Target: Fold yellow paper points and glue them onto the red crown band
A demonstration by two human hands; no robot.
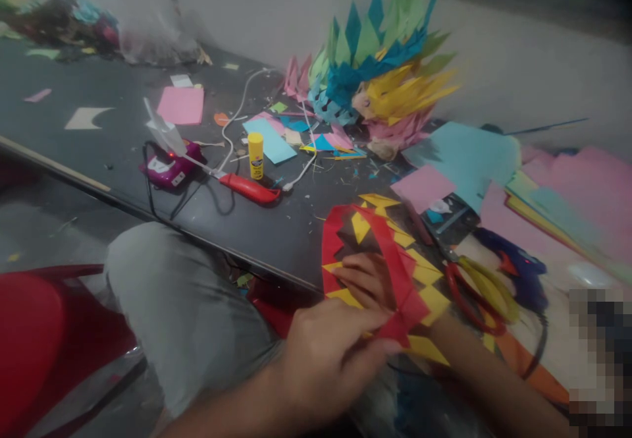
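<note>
A ring of folded red and yellow paper [399,260], with zigzag points along its edges, is between my two hands near the table's front edge. My left hand [328,352] is closed, pinching a red fold at the ring's near side between thumb and fingers. From the right my other arm reaches through, so that my right hand [363,278] sits inside the ring, fingers curved along its inner side and holding it. Its thumb is hidden by the paper. Right of the ring lie scissors [481,293] with red and yellow handles.
On the dark table [276,234] are a yellow glue stick [255,156], a red-handled tool [251,189], a purple power socket box [170,164] and white cables. A colourful folded-paper model [380,62] stands behind. Coloured sheets [567,194] and a dark blue glue gun [516,263] lie right.
</note>
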